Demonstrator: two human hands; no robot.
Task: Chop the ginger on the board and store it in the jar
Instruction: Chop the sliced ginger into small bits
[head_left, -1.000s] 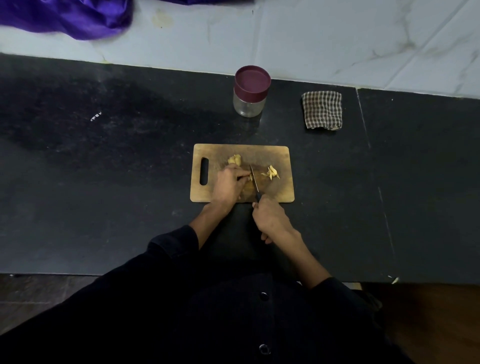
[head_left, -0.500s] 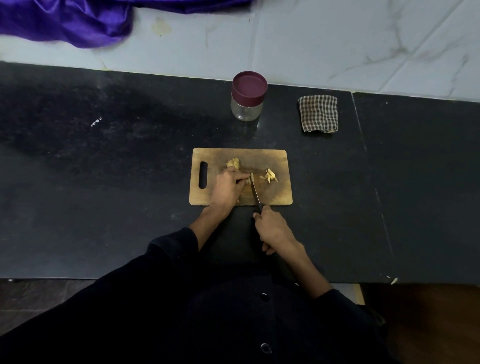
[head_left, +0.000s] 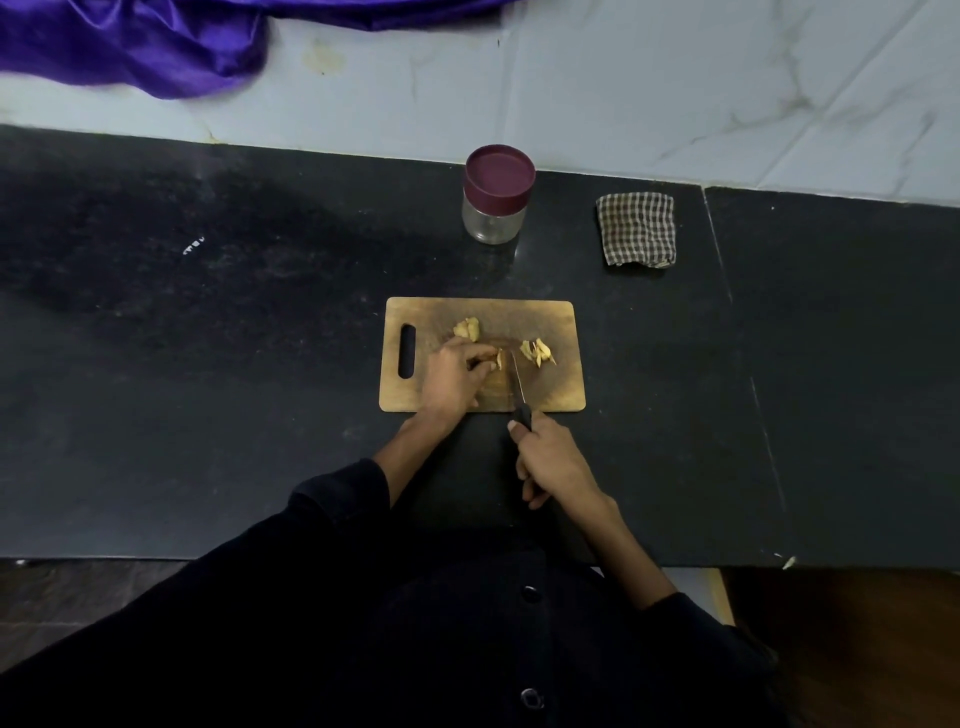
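A wooden cutting board (head_left: 561, 322) lies on the black counter. My left hand (head_left: 453, 375) pinches a piece of ginger (head_left: 498, 359) at the board's middle. My right hand (head_left: 550, 457) grips the black handle of a small knife (head_left: 518, 384), whose blade stands just right of that piece. A heap of cut ginger slices (head_left: 538, 352) lies to the right of the blade. Another ginger chunk (head_left: 466, 328) sits behind my left hand. The glass jar (head_left: 493, 221) with its maroon lid on stands behind the board.
A folded checked cloth (head_left: 637, 228) lies right of the jar. Purple fabric (head_left: 135, 47) hangs over the pale tiled wall at the back left. The counter's front edge runs just below my forearms.
The camera has tilted, so everything sits lower in the picture. The knife has drawn back a little toward me while my left hand stays on the ginger.
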